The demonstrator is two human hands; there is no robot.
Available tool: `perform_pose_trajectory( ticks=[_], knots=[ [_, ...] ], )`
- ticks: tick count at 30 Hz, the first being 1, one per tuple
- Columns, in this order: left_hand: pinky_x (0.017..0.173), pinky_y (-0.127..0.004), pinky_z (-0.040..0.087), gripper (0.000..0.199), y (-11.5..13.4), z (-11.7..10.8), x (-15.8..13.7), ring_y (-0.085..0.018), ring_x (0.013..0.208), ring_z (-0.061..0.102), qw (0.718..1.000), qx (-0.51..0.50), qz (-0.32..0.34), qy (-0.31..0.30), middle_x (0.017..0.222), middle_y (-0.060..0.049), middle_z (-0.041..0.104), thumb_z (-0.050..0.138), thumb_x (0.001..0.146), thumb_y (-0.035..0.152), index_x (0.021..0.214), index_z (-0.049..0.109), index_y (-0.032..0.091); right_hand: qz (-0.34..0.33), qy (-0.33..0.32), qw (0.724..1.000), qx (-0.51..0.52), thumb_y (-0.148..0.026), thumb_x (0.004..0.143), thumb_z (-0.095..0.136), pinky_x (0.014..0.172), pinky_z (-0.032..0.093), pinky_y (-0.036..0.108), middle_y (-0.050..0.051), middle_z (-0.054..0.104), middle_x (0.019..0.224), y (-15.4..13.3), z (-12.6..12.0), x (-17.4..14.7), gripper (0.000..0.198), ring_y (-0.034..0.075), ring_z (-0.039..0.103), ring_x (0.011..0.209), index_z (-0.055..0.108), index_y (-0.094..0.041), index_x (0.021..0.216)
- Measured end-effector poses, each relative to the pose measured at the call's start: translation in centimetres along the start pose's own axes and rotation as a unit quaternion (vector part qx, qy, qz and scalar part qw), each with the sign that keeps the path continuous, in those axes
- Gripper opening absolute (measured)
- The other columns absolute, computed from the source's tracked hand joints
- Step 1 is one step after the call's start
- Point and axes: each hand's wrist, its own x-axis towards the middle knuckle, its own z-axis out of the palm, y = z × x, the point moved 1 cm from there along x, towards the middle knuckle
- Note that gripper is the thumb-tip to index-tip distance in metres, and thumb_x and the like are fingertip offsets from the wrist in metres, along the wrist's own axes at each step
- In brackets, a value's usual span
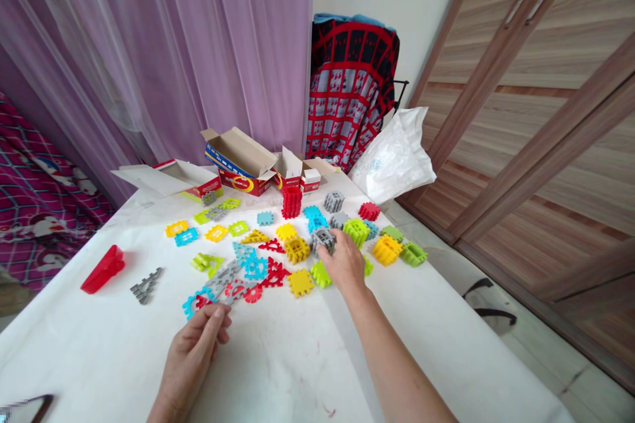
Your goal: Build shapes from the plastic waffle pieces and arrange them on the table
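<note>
Here, notched grey plastic stack [322, 237] in right hand [347, 261].

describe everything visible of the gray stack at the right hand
The gray stack appears to be several thin, plastic-looking layers together, with notched edges and window-like openings. It is just right of a yellow stack and in front of blue pieces. The right hand grasps it, hiding part; whether it touches the table is unclear.

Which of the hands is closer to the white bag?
Right. The right hand is on the near side of the bag, its fingers on a grey stack. The left hand is farther away, nearer the person and off to the left.
</note>
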Motion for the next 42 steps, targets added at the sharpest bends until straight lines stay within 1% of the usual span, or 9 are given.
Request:
perform_pose_trajectory(
  ticks=[8, 22, 26, 29, 32, 35, 37, 39, 42],
  knots=[
    [0.043, -0.023, 0.033, 0.062, 0.2, -0.1, 0.0, -0.012, 0.049, 0.047, 1.000, 0.009, 0.005, 0.002, 0.061, -0.001, 0.062, 0.064, 0.062, 0.079, 0.077, 0.069, 0.019, -0.003, -0.003, 1.000, 0.003, -0.034, 0.088, 0.057, 0.092, 0.044, 0.031, 0.009, 0.067, 0.117, 0.3, -0.2, -0.1, 0.036, 0.023, 0.059, 0.109, 0.060, -0.019, 0.120],
    [0.043, -0.022, 0.031, 0.061, 0.1, 0.0, 0.0, -0.010, 0.046, 0.041, 1.000, 0.008, 0.000, -0.007, 0.056, 0.001, 0.058, 0.063, 0.063, 0.079, 0.075, 0.067, 0.020, -0.002, -0.007, 1.000, 0.010, -0.031, 0.086, 0.058, 0.095, 0.044, 0.031, 0.008, 0.067, 0.117, 0.4, -0.1, -0.2, 0.033, 0.022, 0.059, 0.110, 0.061, -0.021, 0.118],
    [0.042, -0.021, 0.030, 0.059, 0.2, 0.0, -0.1, -0.009, 0.046, 0.041, 1.000, -0.002, -0.001, -0.003, 0.057, 0.001, 0.059, 0.065, 0.063, 0.078, 0.075, 0.066, 0.020, -0.020, 0.024, 0.999, 0.021, -0.029, 0.084, 0.060, 0.099, 0.044, 0.033, 0.011, 0.063, 0.123, 0.6, -0.1, -0.2, 0.033, 0.024, 0.057, 0.115, 0.063, -0.018, 0.115],
    [0.041, -0.021, 0.031, 0.060, 0.3, 0.0, -0.2, -0.009, 0.046, 0.042, 1.000, -0.012, 0.002, 0.012, 0.057, 0.001, 0.059, 0.066, 0.062, 0.078, 0.075, 0.066, 0.019, -0.059, 0.079, 0.994, 0.042, -0.027, 0.085, 0.057, 0.105, 0.041, 0.035, 0.013, 0.058, 0.131, 0.0, -0.4, -0.8, 0.028, 0.025, 0.053, 0.122, 0.065, -0.018, 0.110],
    [0.040, -0.021, 0.032, 0.058, 0.1, -0.1, -0.1, -0.009, 0.045, 0.043, 0.999, -0.027, 0.010, 0.046, 0.055, 0.002, 0.058, 0.067, 0.062, 0.076, 0.075, 0.065, 0.019, -0.155, 0.099, 0.978, 0.102, -0.023, 0.089, 0.049, 0.099, 0.045, 0.032, 0.012, 0.063, 0.116, -1.7, -0.3, -2.7, 0.022, 0.021, 0.058, 0.113, 0.067, -0.019, 0.102],
    [0.038, -0.020, 0.032, 0.055, -0.2, -0.6, 0.1, -0.009, 0.044, 0.041, 0.994, -0.043, 0.027, 0.096, 0.053, 0.003, 0.056, 0.066, 0.066, 0.074, 0.074, 0.063, 0.019, -0.277, 0.049, 0.946, 0.158, -0.019, 0.092, 0.046, 0.082, 0.050, 0.025, 0.006, 0.066, 0.095, -4.2, 0.6, -5.5, 0.020, 0.016, 0.064, 0.090, 0.067, -0.021, 0.093],
    [0.038, -0.021, 0.032, 0.052, -0.4, -1.0, 0.3, -0.009, 0.044, 0.041, 0.989, -0.047, 0.045, 0.132, 0.054, 0.003, 0.057, 0.065, 0.069, 0.071, 0.074, 0.063, 0.019, -0.333, 0.000, 0.930, 0.158, -0.018, 0.091, 0.049, 0.072, 0.048, 0.023, 0.003, 0.067, 0.088, -5.6, 1.6, -7.3, 0.018, 0.014, 0.064, 0.080, 0.066, -0.022, 0.091],
    [0.039, -0.021, 0.032, 0.049, -0.3, -1.5, 0.3, -0.009, 0.045, 0.042, 0.984, -0.038, 0.063, 0.164, 0.055, 0.003, 0.057, 0.063, 0.073, 0.068, 0.075, 0.063, 0.019, -0.360, -0.040, 0.922, 0.137, -0.017, 0.089, 0.051, 0.065, 0.046, 0.022, 0.001, 0.067, 0.082, -6.5, 2.6, -8.6, 0.015, 0.013, 0.063, 0.073, 0.065, -0.023, 0.089],
    [0.041, -0.022, 0.035, 0.043, -0.1, -2.1, 0.3, -0.010, 0.045, 0.043, 0.976, -0.001, 0.083, 0.203, 0.056, 0.003, 0.058, 0.060, 0.077, 0.061, 0.080, 0.066, 0.019, -0.363, -0.077, 0.922, 0.110, -0.017, 0.087, 0.052, 0.060, 0.042, 0.023, 0.000, 0.067, 0.076, -6.9, 3.7, -9.6, 0.013, 0.013, 0.063, 0.069, 0.064, -0.022, 0.085]
  ],
)
